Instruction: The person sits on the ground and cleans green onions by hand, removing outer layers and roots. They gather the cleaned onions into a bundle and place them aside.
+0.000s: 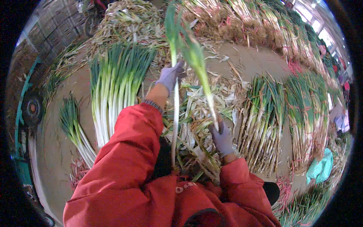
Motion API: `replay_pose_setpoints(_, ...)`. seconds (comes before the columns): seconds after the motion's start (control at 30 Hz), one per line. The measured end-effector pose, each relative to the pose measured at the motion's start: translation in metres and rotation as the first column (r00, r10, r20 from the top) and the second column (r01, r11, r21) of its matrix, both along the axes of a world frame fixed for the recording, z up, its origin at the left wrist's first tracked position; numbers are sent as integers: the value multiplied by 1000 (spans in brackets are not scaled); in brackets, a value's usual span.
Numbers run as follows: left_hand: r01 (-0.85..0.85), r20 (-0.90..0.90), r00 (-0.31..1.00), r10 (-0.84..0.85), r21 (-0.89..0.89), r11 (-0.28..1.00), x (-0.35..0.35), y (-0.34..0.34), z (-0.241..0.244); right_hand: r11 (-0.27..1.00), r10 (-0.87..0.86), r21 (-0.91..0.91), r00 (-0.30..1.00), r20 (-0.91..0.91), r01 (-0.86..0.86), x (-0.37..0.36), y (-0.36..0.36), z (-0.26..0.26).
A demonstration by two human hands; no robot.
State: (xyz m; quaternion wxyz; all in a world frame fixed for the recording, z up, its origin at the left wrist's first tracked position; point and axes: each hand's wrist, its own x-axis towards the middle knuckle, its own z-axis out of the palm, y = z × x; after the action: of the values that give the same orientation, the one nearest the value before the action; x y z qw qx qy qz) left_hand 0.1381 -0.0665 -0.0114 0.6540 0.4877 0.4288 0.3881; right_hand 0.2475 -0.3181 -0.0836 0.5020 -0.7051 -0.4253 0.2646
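My left hand, in a pale purple glove, is closed around a long white-stemmed green onion, its green leaves upward and its white stem hanging down towards my lap. My right hand, gloved alike, grips the lower white end of another green onion, whose slightly blurred leaves lean up and to the left. Left of my left arm lies a wide row of clean white-stemmed green onions. Under and between my hands is a heap of peeled leaves and husks.
A smaller bunch of onions lies at the far left, near a wheel. Unpeeled onions and tied bundles lie at right, beside a green plastic bag. More rooted bundles are stacked across the top.
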Motion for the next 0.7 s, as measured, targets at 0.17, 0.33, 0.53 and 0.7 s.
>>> replay_pose_setpoints(0.17, -24, 155, 987, 32, -53, 998, 2, -8, 12, 989, 148, -76, 919, 366, -128, -9, -11, -6)
replay_pose_setpoints(0.33, 83, 92, 992, -83, 9, 997, 11, -37, 29, 989, -25, 146, 999, 37, 19, 15, 77, 34)
replay_pose_setpoints(0.53, 35, 179, 983, -50, 87, 996, -2, -37, 38, 998, 31, 58, 999, 16, -32, 29, 94, 49)
replay_pose_setpoints(0.7, 66, 135, 988, -73, 54, 996, -25, -17, 50, 381, 638, -925, 720, 273, 13, 87, -50, -123)
